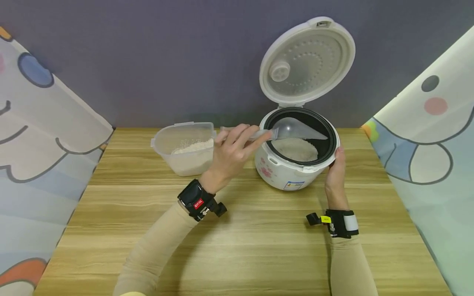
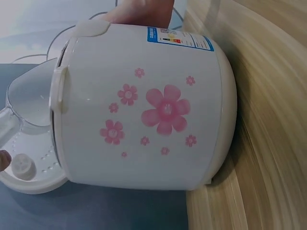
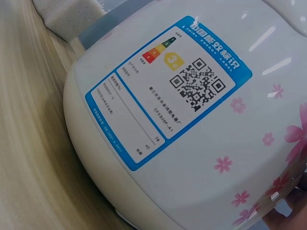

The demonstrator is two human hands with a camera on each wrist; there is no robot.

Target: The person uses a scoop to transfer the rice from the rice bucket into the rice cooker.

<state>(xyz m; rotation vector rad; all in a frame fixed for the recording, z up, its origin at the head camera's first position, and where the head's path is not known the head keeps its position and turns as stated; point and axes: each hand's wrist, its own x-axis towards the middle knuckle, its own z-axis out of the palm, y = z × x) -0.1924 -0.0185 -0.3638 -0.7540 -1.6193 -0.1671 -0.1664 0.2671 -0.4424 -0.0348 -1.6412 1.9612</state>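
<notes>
Head view: left hand (image 1: pixel 233 154) in closed grip on a clear scoop (image 1: pixel 298 130), held over white rice (image 1: pixel 294 151) in the open cooker (image 1: pixel 275 173). Right hand (image 1: pixel 336 179) against cooker's right side; how that grip curls, cannot tell. Clear tub (image 1: pixel 166 142), partly filled with grain (image 1: pixel 196 147), stands left on wooden surface (image 1: pixel 255 246).

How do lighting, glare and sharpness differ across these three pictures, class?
Head view: evenly lit, with a soft shadow on the table beside the left sleeve; left wrist view: the rice cooker appears sideways, with dark shadow along its base; right wrist view: bright glare streaks its white body, and the label's smallest print is blurred.
</notes>
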